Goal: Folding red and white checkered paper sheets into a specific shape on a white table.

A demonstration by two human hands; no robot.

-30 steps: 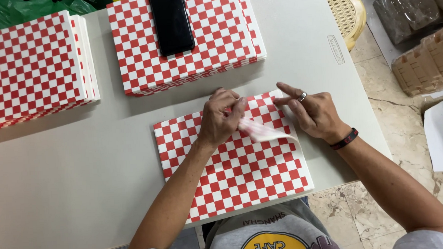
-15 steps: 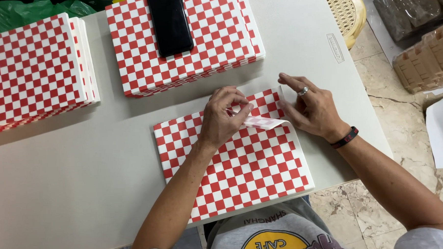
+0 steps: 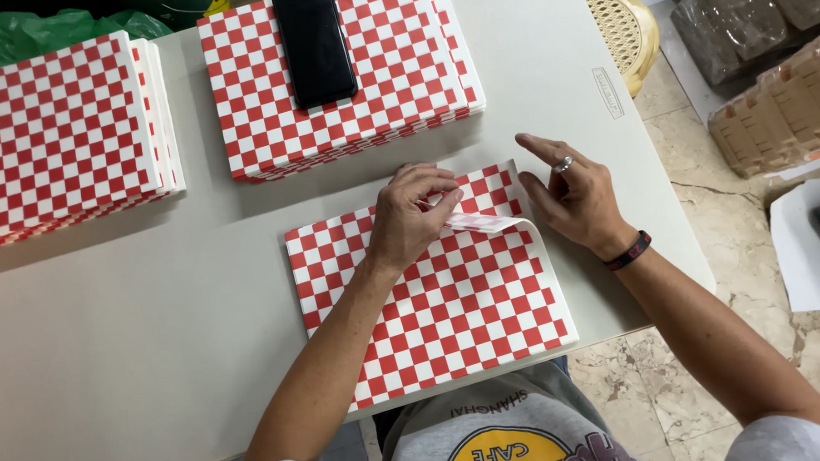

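Stacks of red-and-white checkered paper sheets occupy the far side of the counter [image 3: 96, 360]: one stack [image 3: 61, 134] at the far left corner, a second stack [image 3: 396, 76] near the middle of the far edge with a black phone [image 3: 314, 43] lying flat on top of it.

Work sheet: a single checkered sheet [image 3: 449, 311] lies at the near edge of the counter, toward the right, directly in front of the person.

Left hand [image 3: 414, 217]: fingers closed in a pinch on the sheet's far right corner flap [image 3: 482, 222], which is lifted off the counter and turned over so that its paler underside shows.

Right hand [image 3: 577, 197]: open, fingers spread, holding nothing; it hovers just right of the raised flap, above the counter near its right edge. Whether it touches the paper cannot be told.

Step in hand, as judged: separating or folding the far right corner of the sheet. The fold is started but not creased.

Next move, as judged: calls for steady tension at the pinch and a flat press from the free hand to set the paper without tearing or skewing it.
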